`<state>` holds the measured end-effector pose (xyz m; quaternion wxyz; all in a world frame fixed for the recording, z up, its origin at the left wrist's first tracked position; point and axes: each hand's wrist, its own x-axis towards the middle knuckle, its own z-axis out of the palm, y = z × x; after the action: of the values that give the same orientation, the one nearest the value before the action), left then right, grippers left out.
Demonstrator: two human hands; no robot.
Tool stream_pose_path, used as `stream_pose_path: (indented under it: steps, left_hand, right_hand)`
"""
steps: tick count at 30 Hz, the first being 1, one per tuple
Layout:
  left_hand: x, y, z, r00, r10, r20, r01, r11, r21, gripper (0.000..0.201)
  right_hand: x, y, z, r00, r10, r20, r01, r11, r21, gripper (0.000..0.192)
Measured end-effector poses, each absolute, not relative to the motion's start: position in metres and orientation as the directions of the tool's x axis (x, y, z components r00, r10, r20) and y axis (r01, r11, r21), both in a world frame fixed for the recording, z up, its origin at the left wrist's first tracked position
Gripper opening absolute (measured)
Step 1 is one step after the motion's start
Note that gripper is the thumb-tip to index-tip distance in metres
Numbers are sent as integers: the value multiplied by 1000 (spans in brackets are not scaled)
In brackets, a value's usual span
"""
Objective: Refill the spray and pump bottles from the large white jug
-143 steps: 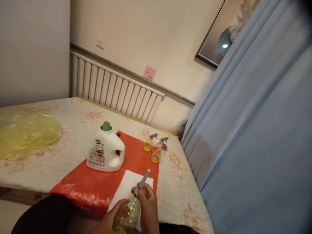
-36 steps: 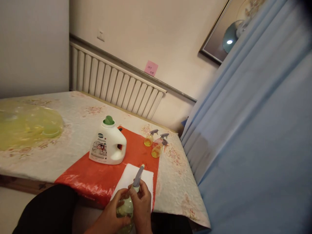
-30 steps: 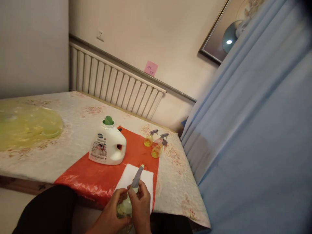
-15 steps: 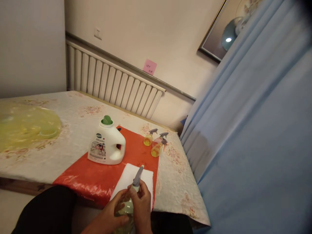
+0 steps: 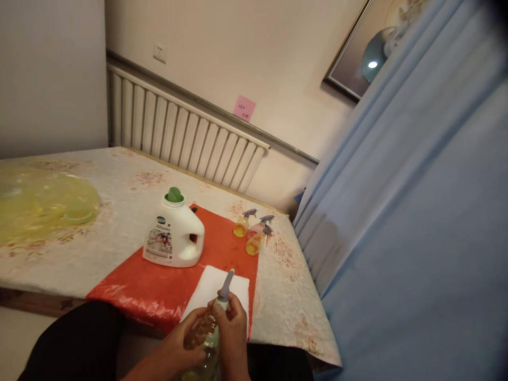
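Gripping a small spray bottle (image 5: 206, 341) just off the table's (image 5: 278, 312) near edge, the left hand (image 5: 186, 346) is cradling its slick, light-looking body; the right hand (image 5: 232, 330) is pinching its neck under the grey nozzle (image 5: 226, 278).

the white plastic detergent jug with a green cap (image 5: 173, 237) stands on the red plastic sheet (image 5: 159, 288), which lies on the floral-quilted table (image 5: 119, 196). right of the jug, three small clear spray bottles with grey triggers (image 5: 254, 235) cluster. the white folded cloth (image 5: 210, 288) lies nearer, behind both hands.

Spray bottle (image 5: 206, 344) base cut off
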<state>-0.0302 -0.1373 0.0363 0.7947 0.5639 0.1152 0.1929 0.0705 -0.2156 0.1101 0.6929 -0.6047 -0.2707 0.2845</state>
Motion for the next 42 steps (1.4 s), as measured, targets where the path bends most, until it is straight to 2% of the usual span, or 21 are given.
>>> stream_pose_path:
  steps: [2,4,7,10,12,16,18,20,23,26,28,32,34,39,42]
  left_hand:
    - [-30,-137,35,906,422,21,-164,306,938,70]
    - [-30,-140,34,892,452,3,-129,248,960,74]
    - [-28,-147,36,816,578,-15,-42,84,996,79]
    - [-28,-150,40,755,655,-8,36,-28,999,71]
    - [-29,-147,44,793,609,-15,8,14,1000,66]
    - [-33,-140,49,910,413,-22,-111,296,949,63]
    - [-34,-139,47,924,381,-32,-111,348,931,67]
    - [-32,-141,41,908,416,-51,-84,300,950,73]
    - [-26,-147,34,832,552,-55,-18,126,992,81]
    - [-24,-149,35,764,645,-34,41,5,999,73]
    - [-25,-148,40,797,603,-26,7,33,999,65]
    - [-34,-144,54,914,403,-39,-91,298,950,56]
    - [-37,-144,59,924,377,-67,-82,367,927,55]
    - [-37,-147,62,931,364,-34,-92,323,942,66]
    - [-33,-146,60,924,381,-36,-66,250,966,59]
  right_hand:
    - [71,-215,109,691,723,29,-79,116,-990,22]
    - [72,-215,109,699,714,33,-74,119,-990,22]
    - [71,-214,112,716,696,45,-48,113,-992,20]
    - [71,-214,113,722,690,61,-21,110,-994,21]
    - [73,-214,112,719,694,47,-42,111,-993,21]
    - [79,-215,104,703,710,26,-108,143,-984,25]
    - [81,-215,101,695,719,32,-110,150,-983,26]
    - [81,-215,101,694,720,30,-112,149,-983,25]
    - [79,-215,104,708,705,38,-101,155,-983,25]
    - [78,-215,106,717,695,51,-69,143,-987,26]
    - [78,-215,104,712,701,42,-79,140,-987,25]
    - [82,-214,98,694,720,13,-160,172,-972,28]
    - [83,-214,95,692,722,7,-182,184,-966,28]
    - [81,-214,96,689,725,10,-178,181,-967,28]
    - [79,-214,98,670,742,16,-182,185,-966,29]
